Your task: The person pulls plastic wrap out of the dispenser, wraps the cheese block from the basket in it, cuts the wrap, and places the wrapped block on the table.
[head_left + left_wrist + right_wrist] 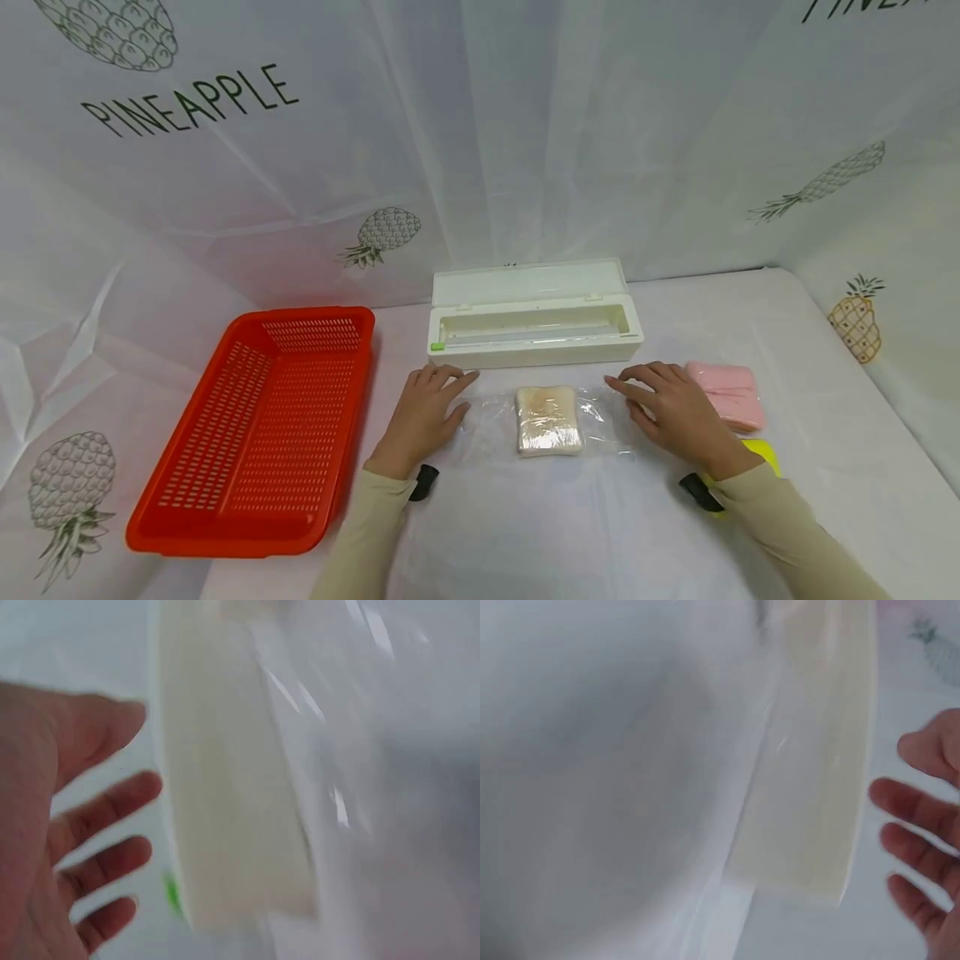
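A square piece of bread [547,421] lies on the white table with clear plastic film [604,425] over it and out to both sides. My left hand [420,421] is at the film's left end, thumb and forefinger apart. On the right, my right hand [675,417] hovers by the other end with its fingers parted. Neither wrist view shows anything between the fingers. Behind the bread stands a white film dispenser [536,354], lid raised, with a green slider [438,347] at its left end. Blurred film [352,750] crosses the left wrist view.
To the left is a red slotted plastic basket [292,425]. Folded pink cloth-like things [727,396] lie beyond my right hand, and a yellow thing [763,454] is partly hidden by that wrist. A white pineapple-print curtain [525,150] hangs behind the table.
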{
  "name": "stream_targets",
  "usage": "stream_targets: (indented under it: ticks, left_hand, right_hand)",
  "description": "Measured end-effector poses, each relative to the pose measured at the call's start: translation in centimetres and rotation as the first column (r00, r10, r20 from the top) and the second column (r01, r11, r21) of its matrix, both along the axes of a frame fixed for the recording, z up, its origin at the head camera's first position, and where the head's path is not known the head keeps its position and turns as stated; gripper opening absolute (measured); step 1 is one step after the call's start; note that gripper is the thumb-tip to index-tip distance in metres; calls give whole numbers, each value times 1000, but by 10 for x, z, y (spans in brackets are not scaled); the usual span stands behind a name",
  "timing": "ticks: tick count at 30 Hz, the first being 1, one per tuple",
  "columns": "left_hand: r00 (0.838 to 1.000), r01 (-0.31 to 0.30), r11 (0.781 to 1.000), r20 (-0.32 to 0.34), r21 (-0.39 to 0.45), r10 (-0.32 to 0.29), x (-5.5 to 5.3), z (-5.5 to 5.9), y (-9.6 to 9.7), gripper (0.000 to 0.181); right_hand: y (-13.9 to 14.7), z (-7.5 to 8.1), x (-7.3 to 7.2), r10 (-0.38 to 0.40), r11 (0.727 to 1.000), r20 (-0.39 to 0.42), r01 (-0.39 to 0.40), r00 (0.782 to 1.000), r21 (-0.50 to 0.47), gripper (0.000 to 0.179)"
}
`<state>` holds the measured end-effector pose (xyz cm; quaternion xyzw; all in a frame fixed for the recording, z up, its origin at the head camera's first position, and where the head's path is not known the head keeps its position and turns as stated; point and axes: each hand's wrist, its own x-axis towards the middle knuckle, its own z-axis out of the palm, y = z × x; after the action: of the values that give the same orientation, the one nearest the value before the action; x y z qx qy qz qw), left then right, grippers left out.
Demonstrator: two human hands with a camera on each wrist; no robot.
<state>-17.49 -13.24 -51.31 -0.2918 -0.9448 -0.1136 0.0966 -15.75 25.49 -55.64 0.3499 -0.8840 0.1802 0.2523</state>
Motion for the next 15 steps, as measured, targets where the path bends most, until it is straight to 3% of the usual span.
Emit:
stream_targets:
  ticks: [3, 6, 8, 11, 15]
  left_hand:
    - [1000, 28, 1000, 4, 7, -28, 3, 1, 32, 46]
    - [1000, 28, 993, -2, -112, -29, 4, -11, 63, 46]
    - [1000, 1, 978, -21, -211, -6, 7, -19, 77, 44]
    - [995, -52, 955, -93, -291, 26, 11, -27, 87, 36]
    - [989, -63, 953, -143, -297, 21, 13, -30, 91, 32]
  right_hand:
    - [-25, 2, -2, -23, 999, 84, 24, 996, -20, 36]
    - [-52, -1, -4, -56, 998, 194, 54, 979, 17, 40]
    - [-66, -4, -5, -69, 997, 230, 62, 971, 38, 41]
    - [-78, -8, -4, -73, 997, 220, 66, 973, 37, 33]
    - [-81, -12, -1, -79, 997, 170, 78, 982, 10, 27]
